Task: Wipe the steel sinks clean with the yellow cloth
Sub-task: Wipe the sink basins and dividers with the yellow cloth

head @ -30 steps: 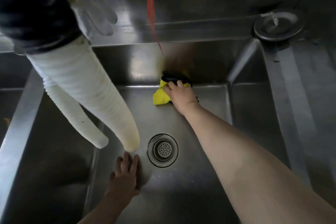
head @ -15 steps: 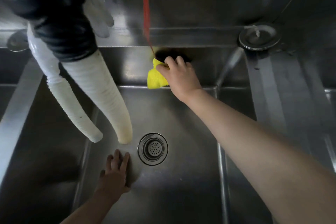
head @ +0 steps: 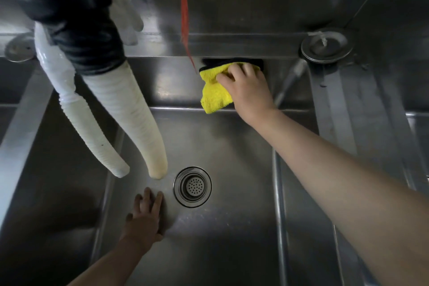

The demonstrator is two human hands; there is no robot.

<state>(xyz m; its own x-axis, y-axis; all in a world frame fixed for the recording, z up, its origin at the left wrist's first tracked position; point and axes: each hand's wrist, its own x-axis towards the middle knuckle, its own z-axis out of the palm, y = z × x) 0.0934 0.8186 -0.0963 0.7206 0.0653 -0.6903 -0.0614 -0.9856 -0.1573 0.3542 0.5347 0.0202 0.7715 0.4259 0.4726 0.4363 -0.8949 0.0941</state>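
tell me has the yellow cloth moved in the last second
Yes. The yellow cloth under the right hand has climbed from the sink's floor seam up the back wall to just under the rim, farther from the drain strainer.

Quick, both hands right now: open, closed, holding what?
Left hand: open, fingers flat on the sink floor.
Right hand: pressing the yellow cloth against the back wall, fingers curled over it.

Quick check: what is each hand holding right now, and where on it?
The right hand grips the yellow cloth by its upper right part, against the sink's back wall. The left hand holds nothing; it rests flat on the sink floor.
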